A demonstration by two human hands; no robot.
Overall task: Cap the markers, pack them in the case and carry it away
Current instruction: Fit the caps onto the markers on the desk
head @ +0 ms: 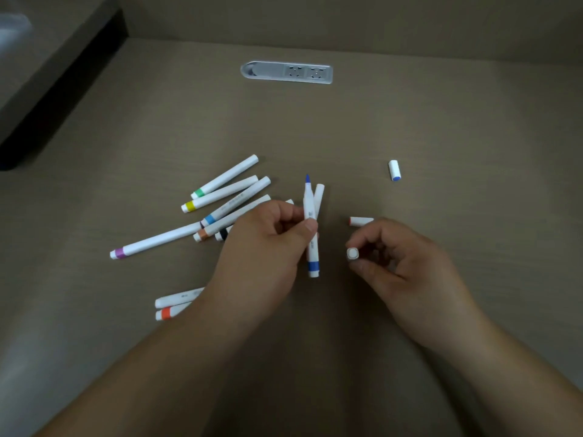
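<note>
The left hand [268, 241] pinches an uncapped blue marker [310, 228] between thumb and fingers, its blue tip pointing away from the person; a second white marker [319, 197] stands just behind it, though whether the same hand holds it cannot be told. The right hand [400, 263] grips a white cap [352, 253] between thumb and fingertips, its end turned toward the camera, near the blue marker but apart from it. Just beyond the right hand's knuckles lies a cap with a red end [361, 221]; farther off to the right lies a cap with a blue end [394, 170]. To the left on the desk [441, 115], a loose pile of markers [227, 200] carries green, yellow, blue, tan and purple bands, and two more markers [175, 307], one with an orange band, lie near the left forearm. A socket strip [286, 71] is set into the desk farther back. No case appears in view. Judged from this layout, capping is under way, with at least one marker open and two caps loose; packing and carrying away remain undone.
</note>
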